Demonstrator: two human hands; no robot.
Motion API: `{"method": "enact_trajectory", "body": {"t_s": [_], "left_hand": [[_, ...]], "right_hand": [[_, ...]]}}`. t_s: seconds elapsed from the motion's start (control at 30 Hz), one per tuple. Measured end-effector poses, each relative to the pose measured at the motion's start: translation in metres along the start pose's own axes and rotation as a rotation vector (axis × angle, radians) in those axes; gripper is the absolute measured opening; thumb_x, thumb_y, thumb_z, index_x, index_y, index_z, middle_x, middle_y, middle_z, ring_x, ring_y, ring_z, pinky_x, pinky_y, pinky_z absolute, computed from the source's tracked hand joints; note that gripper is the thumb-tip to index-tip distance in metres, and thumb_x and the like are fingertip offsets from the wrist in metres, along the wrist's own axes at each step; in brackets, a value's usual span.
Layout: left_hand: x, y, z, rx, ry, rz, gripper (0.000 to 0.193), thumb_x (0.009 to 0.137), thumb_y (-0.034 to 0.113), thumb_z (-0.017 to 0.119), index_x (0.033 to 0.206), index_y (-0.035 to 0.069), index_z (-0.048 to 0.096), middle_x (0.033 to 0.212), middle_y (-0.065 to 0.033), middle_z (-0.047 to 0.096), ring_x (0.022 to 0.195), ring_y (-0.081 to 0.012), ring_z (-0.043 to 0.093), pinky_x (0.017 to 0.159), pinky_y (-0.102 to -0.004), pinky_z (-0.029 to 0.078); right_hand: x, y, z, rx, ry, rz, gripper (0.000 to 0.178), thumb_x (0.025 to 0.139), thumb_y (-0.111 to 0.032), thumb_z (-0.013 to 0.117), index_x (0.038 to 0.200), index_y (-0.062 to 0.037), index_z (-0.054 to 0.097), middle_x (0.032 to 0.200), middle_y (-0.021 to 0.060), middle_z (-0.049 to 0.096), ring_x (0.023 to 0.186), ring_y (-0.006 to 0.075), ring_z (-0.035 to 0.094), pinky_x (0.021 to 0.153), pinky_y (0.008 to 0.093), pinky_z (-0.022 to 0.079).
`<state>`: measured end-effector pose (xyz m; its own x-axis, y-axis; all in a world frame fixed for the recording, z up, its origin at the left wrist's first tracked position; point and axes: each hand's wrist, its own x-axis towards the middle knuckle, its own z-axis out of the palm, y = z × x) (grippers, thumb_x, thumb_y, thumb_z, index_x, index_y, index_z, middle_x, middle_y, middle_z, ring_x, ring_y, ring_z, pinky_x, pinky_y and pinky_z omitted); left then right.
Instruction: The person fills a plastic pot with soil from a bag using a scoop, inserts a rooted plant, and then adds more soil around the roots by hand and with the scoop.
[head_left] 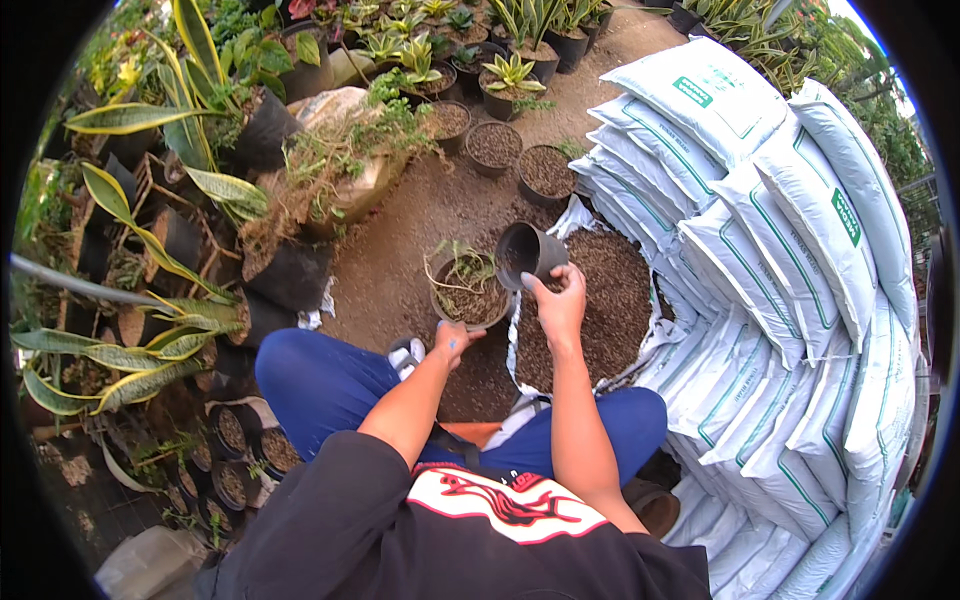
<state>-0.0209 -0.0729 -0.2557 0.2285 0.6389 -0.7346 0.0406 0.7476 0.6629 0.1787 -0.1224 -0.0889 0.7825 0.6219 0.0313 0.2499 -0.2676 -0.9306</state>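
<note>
My left hand (455,341) grips the near rim of a dark plant pot (484,325) with soil and a thin, trailing green plant (463,270) in it. My right hand (560,303) is closed on a second black pot (545,254), tipped on its side with its mouth toward the left. That tipped pot is beside the planted one, over the edge of an open white sack. Brown potting mix (605,300) fills the sack, right of both pots. How much is inside the tipped pot is hard to see in its shadow.
White filled bags (720,260) are stacked high on the right. Pots of soil (547,172) stand ahead on the dirt ground. Potted snake plants (190,125) and a pale sack (365,190) topped with pulled greenery lie to the left. Small pots (232,430) sit at the lower left.
</note>
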Motion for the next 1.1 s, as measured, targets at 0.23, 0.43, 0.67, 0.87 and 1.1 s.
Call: {"method": "enact_trajectory", "body": {"t_s": [0.23,0.43,0.67,0.87,1.1], "left_hand": [[-0.003,-0.006,0.008,-0.119,0.024,-0.085,0.033,0.107,0.015,0.041,0.126,-0.007,0.058,0.103,-0.0185,0.075,0.088,-0.0292,0.075,0.088,-0.0456,0.051],[0.033,0.014,-0.008,0.009,0.208,-0.001,0.028,0.101,0.011,0.049,0.111,-0.010,0.065,0.089,-0.0213,0.073,0.070,-0.0262,0.070,0.074,-0.0428,0.052],[0.027,0.039,0.003,0.035,0.127,0.155,0.026,0.092,0.005,0.051,0.109,-0.011,0.064,0.087,-0.0155,0.071,0.068,-0.0254,0.068,0.067,-0.0408,0.052],[0.035,0.070,0.014,-0.035,0.169,0.105,0.020,0.098,0.009,0.044,0.105,-0.001,0.060,0.080,-0.0159,0.069,0.052,-0.0173,0.058,0.043,-0.0331,0.035],[0.013,0.039,0.009,0.092,0.260,-0.016,0.029,0.100,0.019,0.049,0.118,-0.001,0.058,0.098,-0.0159,0.075,0.060,-0.0169,0.059,0.049,-0.0342,0.039]], "right_hand": [[-0.005,-0.008,0.003,0.196,-0.030,0.202,0.058,0.076,-0.022,0.092,0.115,-0.0026,0.053,0.101,0.0081,0.062,0.086,0.0152,0.059,0.075,0.0308,0.050],[-0.010,-0.025,-0.005,0.279,-0.057,0.287,0.059,0.078,-0.018,0.090,0.120,-0.0036,0.051,0.096,0.0065,0.064,0.081,0.0137,0.059,0.069,0.0290,0.048],[-0.001,-0.018,-0.008,0.320,-0.107,0.412,0.056,0.082,-0.025,0.087,0.122,-0.0059,0.052,0.109,0.0055,0.061,0.097,0.0168,0.061,0.080,0.0335,0.050],[0.010,-0.020,0.014,0.592,-0.169,0.531,0.043,0.087,-0.027,0.083,0.115,-0.0102,0.054,0.104,0.0011,0.060,0.094,0.0149,0.061,0.078,0.0370,0.052],[0.010,-0.031,0.001,0.595,-0.130,0.482,0.044,0.087,-0.023,0.082,0.116,-0.0085,0.052,0.105,0.0039,0.062,0.093,0.0154,0.063,0.067,0.0309,0.053]]}}
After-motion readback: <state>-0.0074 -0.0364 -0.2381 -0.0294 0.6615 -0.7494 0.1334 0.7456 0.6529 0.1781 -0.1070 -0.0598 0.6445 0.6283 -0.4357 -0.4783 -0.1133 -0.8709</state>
